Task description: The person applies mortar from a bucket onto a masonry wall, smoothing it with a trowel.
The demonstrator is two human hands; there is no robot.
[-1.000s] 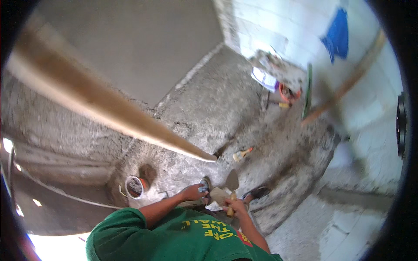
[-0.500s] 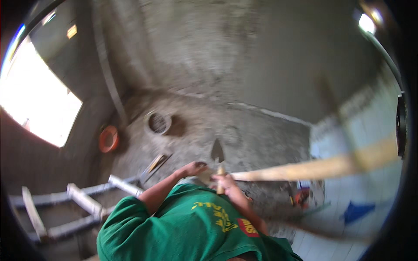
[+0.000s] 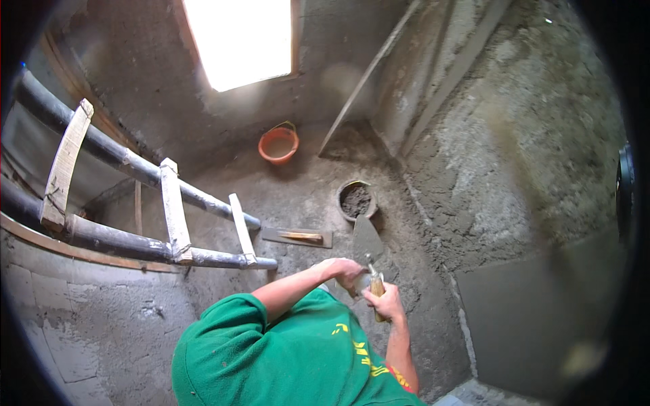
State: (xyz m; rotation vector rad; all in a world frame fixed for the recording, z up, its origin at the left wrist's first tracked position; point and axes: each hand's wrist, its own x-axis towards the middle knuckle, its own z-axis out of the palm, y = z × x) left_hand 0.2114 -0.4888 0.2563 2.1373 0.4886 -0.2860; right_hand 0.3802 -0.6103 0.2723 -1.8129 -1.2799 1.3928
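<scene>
My right hand [image 3: 387,302] is wrapped round the wooden handle of a pointing trowel [image 3: 367,238]. Its grey blade points away from me and, in the picture, reaches the near rim of a bucket [image 3: 356,201] holding dark mortar. I cannot tell whether the blade touches it. Close beside the trowel's neck, my left hand [image 3: 348,273] is bent inward with its fingers curled. Something pale shows between the two hands; its kind and whether the left hand grips it are unclear.
Left of the bucket, a plastering float [image 3: 298,237] with a wooden handle lies on the floor. An orange bucket [image 3: 278,145] stands farther back. A ladder [image 3: 169,210] with pale rungs slants in from the left. A long pole [image 3: 365,81] leans near the corner beside the rough wall [image 3: 542,149].
My view has swung left, bringing the ladder, window and buckets toward the middle. The trowel stays in my right hand, and my left hand is now closer to its neck.
</scene>
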